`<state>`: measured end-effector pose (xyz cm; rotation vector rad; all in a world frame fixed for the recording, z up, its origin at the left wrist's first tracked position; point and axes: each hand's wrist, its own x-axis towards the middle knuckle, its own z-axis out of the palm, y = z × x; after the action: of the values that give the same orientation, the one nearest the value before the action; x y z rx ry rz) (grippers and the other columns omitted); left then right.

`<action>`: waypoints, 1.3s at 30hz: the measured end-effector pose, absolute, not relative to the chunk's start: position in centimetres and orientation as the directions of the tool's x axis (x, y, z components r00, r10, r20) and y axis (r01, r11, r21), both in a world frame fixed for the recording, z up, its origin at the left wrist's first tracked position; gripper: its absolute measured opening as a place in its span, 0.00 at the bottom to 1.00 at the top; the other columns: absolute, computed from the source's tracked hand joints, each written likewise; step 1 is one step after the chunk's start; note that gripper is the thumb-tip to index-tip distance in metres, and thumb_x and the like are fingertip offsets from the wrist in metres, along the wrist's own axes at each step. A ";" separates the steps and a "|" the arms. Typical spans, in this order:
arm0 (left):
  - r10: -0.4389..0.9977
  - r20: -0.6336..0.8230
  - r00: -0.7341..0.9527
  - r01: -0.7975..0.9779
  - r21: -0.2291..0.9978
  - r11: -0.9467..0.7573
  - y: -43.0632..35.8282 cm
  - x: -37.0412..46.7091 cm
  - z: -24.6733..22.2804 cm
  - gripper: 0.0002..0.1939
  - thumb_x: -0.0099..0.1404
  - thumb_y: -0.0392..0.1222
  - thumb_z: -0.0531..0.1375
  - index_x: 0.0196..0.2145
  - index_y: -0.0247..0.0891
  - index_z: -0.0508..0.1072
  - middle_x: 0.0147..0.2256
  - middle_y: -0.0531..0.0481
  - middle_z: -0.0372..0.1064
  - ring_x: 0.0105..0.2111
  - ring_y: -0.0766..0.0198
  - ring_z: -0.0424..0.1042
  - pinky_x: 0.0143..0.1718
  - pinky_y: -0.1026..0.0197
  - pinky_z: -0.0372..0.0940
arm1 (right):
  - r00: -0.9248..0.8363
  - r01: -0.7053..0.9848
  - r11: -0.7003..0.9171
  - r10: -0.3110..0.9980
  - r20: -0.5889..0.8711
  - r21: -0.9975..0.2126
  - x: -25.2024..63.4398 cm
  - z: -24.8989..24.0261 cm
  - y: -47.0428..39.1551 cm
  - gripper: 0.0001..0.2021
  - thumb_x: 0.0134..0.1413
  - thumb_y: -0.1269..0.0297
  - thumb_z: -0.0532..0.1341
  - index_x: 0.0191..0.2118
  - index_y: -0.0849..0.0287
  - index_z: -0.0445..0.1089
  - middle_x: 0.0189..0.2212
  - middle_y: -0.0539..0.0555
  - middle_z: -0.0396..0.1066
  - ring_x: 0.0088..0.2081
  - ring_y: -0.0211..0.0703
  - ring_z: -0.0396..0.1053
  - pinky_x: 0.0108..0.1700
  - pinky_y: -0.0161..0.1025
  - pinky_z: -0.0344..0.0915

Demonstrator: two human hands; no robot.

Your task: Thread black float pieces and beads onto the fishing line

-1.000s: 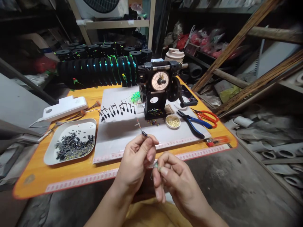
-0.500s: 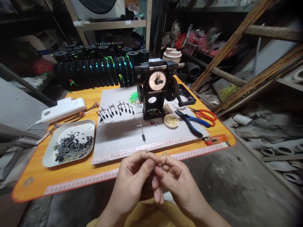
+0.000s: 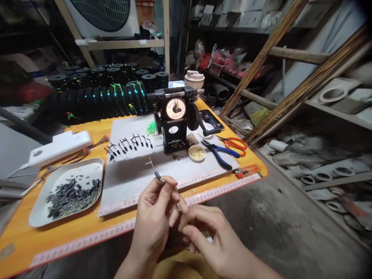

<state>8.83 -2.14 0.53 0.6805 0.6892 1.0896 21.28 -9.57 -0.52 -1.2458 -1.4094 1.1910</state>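
Note:
My left hand is closed, thumb and forefinger pinched at the near end of a small black tube on a thin wire stem. The stem carries an orange bit and a short pale crosspiece, and leans up to the left over the white board. Just right of it, my right hand is closed too, thumb and forefinger together. Anything between those fingertips is too small to make out. Several similar black pieces stand in a row on the board.
A white tray of small black parts stands left. Behind the board's front are a black winding machine with a dial, a dish of gold bits, blue-handled pliers and orange scissors. A tape ruler runs along the table edge.
The view has swung right and tilted. My hands have drawn apart, the right one lower. The black tube, earlier apart from my hands over the board, now meets my left fingertips and leans more.

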 end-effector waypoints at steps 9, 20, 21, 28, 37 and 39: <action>0.906 -0.218 0.362 -0.433 0.821 0.371 -2.6 9.3 0.4 0.11 0.63 0.50 0.67 0.35 0.41 0.74 0.21 0.60 0.69 0.07 0.75 0.65 0.08 0.78 0.54 | -0.249 0.463 0.284 0.951 0.185 -0.839 22.7 1.1 -10.1 0.09 0.61 0.75 0.57 0.33 0.58 0.72 0.31 0.50 0.76 0.33 0.36 0.74 0.39 0.29 0.70; 0.927 -0.248 0.283 -0.427 0.832 0.353 -3.9 9.3 1.1 0.13 0.64 0.51 0.65 0.35 0.41 0.69 0.33 0.56 0.80 0.07 0.74 0.65 0.06 0.75 0.57 | 0.158 0.899 -0.008 0.938 0.308 -0.437 41.8 1.1 0.0 0.12 0.67 0.59 0.62 0.50 0.61 0.71 0.46 0.55 0.74 0.43 0.45 0.75 0.45 0.47 0.74; 0.920 -0.256 0.297 -0.435 0.821 0.369 -4.0 9.3 1.0 0.13 0.65 0.51 0.65 0.35 0.41 0.69 0.33 0.56 0.80 0.06 0.74 0.65 0.05 0.75 0.56 | 0.157 0.904 -0.009 0.936 0.314 -0.427 42.2 0.8 0.5 0.13 0.67 0.59 0.62 0.50 0.61 0.71 0.47 0.55 0.73 0.43 0.45 0.74 0.45 0.48 0.74; 0.885 -0.227 0.407 -0.465 0.782 0.415 -4.1 8.5 0.2 0.08 0.72 0.46 0.58 0.37 0.40 0.68 0.38 0.53 0.80 0.08 0.74 0.69 0.07 0.77 0.57 | 0.195 0.842 0.068 0.886 0.420 -0.535 38.1 1.6 -5.3 0.24 0.62 0.64 0.61 0.62 0.63 0.64 0.35 0.55 0.77 0.31 0.42 0.75 0.35 0.39 0.74; 0.810 -0.067 0.583 -0.549 0.703 0.453 -4.1 7.7 -0.9 0.09 0.75 0.47 0.52 0.39 0.42 0.67 0.42 0.55 0.80 0.11 0.71 0.73 0.07 0.78 0.58 | -0.419 0.549 0.170 0.903 -0.094 -0.818 26.4 2.0 -10.3 0.18 0.52 0.67 0.73 0.49 0.50 0.75 0.41 0.50 0.79 0.39 0.42 0.76 0.43 0.31 0.70; 0.794 -0.057 0.605 -0.552 0.689 0.470 -4.2 7.5 -0.6 0.09 0.76 0.46 0.52 0.39 0.42 0.67 0.43 0.55 0.80 0.12 0.70 0.74 0.08 0.78 0.59 | -0.464 0.530 0.183 0.880 -0.103 -0.828 25.9 2.2 -9.7 0.10 0.57 0.63 0.70 0.46 0.53 0.77 0.38 0.51 0.79 0.37 0.41 0.76 0.42 0.30 0.69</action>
<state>7.48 -4.17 -0.62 0.6796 0.3985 0.8517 25.93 -9.68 2.21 -1.3257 -2.0666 1.1916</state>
